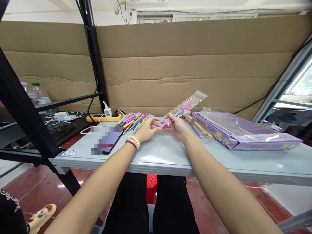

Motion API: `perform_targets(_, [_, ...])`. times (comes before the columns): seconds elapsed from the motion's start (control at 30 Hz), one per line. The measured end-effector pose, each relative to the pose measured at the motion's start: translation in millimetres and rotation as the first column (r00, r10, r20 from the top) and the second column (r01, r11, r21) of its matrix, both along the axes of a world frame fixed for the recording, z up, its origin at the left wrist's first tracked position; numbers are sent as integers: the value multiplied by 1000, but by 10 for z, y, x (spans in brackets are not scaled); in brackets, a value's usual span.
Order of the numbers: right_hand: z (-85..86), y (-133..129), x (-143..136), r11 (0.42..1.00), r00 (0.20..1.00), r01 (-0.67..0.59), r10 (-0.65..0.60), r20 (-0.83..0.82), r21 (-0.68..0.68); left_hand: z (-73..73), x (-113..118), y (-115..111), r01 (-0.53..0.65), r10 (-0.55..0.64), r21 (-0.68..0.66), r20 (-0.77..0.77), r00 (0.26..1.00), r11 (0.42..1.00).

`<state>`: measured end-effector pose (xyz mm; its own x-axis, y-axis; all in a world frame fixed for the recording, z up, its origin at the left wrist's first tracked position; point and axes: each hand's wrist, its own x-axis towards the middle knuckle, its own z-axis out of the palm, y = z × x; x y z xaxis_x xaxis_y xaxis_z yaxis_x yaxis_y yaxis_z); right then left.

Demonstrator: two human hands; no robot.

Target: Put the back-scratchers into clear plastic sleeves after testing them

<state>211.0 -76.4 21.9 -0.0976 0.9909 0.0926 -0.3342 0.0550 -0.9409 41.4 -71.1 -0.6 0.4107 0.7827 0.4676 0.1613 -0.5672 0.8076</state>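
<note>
A pink pen [166,123] with a bushy pink top lies inside a clear plastic sleeve [195,99], slanting up to the right above the table. My right hand [177,126] is closed around the sleeved pen near its lower half. At the lower end, my left hand [147,128] has its fingers curled with the fingertips on the tip of the sleeved pen; part of that grip is hidden. Just left of it lies a pile of colourful pens [131,120]. On the right, several sleeved purple and yellow pens [198,128] rest on the table.
A purple box [243,130] stands on the table [161,152] at right. At left are a phone [113,140], a yellow power strip [104,118] and a white charger with cable [107,111]. A cardboard panel [170,68] rises behind; a black shelf post [94,55] stands back left.
</note>
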Motion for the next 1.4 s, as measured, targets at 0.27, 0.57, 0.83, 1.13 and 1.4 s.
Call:
perform_targets(0.27, [-8, 8, 23, 1000, 1000, -9, 9, 8, 0, 16, -4, -21, 11, -12, -24, -15, 1000, 1000])
perform_targets(0.57, [-46, 26, 12, 999, 996, -47, 46, 72, 11, -11, -5, 13, -44, 44, -4, -33, 999, 999])
perform_targets(0.83, [-48, 8, -9, 996, 989, -91, 90, 119, 4, -25, -16, 35, -126, 131, 56, -106, 986, 990])
perform_targets(1.13, [-23, -45, -61, 996, 979, -92, 95, 178, -21, -23, -13, 30, -176, 203, 148, -192, 960, 973])
perform_targets(1.4, [-50, -29, -69, 991, 955, -128, 132, 267, -33, -58, -14, 43, -212, 279, 268, -244, 929, 940])
